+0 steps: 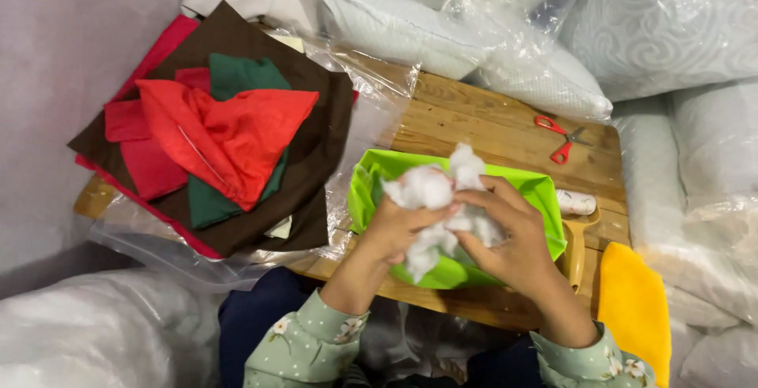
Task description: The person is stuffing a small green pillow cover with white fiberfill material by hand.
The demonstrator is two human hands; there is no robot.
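Both sleeves (304, 341) are pale sage green, dotted with tiny white specks and printed with white flowers, ending at the wrists. Dark navy trousers (249, 317) cover the legs.

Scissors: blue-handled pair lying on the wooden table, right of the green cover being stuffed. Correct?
Not quite. The scissors have red handles, not blue, as the head view shows. They do lie on the wooden table, up and to the right of the green cover.
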